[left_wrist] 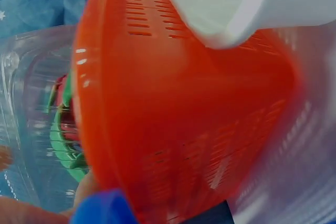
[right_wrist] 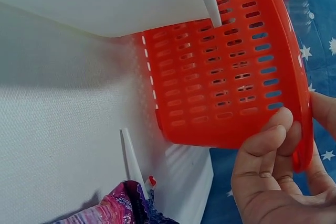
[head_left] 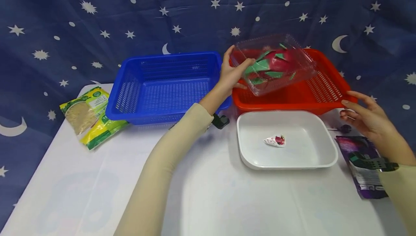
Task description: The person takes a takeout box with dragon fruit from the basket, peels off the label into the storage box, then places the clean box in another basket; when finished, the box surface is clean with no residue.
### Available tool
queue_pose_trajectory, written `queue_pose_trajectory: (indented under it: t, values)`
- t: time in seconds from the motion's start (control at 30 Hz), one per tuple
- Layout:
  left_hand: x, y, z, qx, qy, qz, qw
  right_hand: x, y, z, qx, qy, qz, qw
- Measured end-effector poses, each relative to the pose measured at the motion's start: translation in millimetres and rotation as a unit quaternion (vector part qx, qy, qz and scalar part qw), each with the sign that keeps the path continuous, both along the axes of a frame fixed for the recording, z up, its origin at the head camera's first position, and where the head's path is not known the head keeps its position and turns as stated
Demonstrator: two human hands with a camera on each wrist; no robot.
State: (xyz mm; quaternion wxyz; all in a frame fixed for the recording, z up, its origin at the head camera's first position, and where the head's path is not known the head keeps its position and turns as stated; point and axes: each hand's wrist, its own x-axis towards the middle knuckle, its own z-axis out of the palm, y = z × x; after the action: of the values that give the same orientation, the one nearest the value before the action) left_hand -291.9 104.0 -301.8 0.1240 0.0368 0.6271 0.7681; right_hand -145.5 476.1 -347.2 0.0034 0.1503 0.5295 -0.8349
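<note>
My left hand (head_left: 232, 71) grips the left end of a clear plastic box (head_left: 260, 86), tilted over the red basket (head_left: 266, 104). Through its clear wall shows a red dragon fruit with green scales (head_left: 282, 61), which appears to lie in the box. In the left wrist view the dragon fruit (left_wrist: 65, 124) shows beyond the basket's rim. My right hand (head_left: 373, 118) holds the red basket's right front corner. In the right wrist view, fingers and thumb of the right hand (right_wrist: 283, 182) are on both sides of the basket rim (right_wrist: 302, 114).
A blue basket (head_left: 175, 117) stands left of the red one, beside a yellow-green packet (head_left: 94, 115). In front is a white tray (head_left: 256, 160) holding a small fruit-printed paper piece (head_left: 275, 141). A purple packet (head_left: 360, 160) and a lollipop (head_left: 345, 129) lie at right.
</note>
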Motion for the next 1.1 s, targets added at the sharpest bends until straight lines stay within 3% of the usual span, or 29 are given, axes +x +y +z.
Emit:
queue_pose_trajectory:
  t: [0.37, 0.57, 0.7, 0.87, 1.1]
  values:
    - [-4.7, 10.3, -17.6, -0.048, -0.017, -0.017, 0.9986, -6.7, -12, -6.7, -0.008, 0.014, 0.033, 0.9993]
    - [-7.0, 21.3, -22.6, -0.099, 0.012, -0.050, 0.9938, -5.9, -9, -4.9, -0.011, 0.025, 0.034, 0.9990]
    - [-8.1, 29.4, -24.6, -0.122, 0.021, -0.064, 0.9902, -4.3, -7, -1.4, 0.011, 0.023, 0.030, 0.9992]
    - [-8.9, 34.8, -24.0, -0.115, -0.005, -0.088, 0.9894, -1.4, -7, 0.8, 0.047, 0.007, 0.023, 0.9986]
    - [-5.9, 40.7, -19.7, -0.123, -0.001, -0.132, 0.9836, 4.3, -2, 2.4, 0.043, 0.012, 0.015, 0.9989]
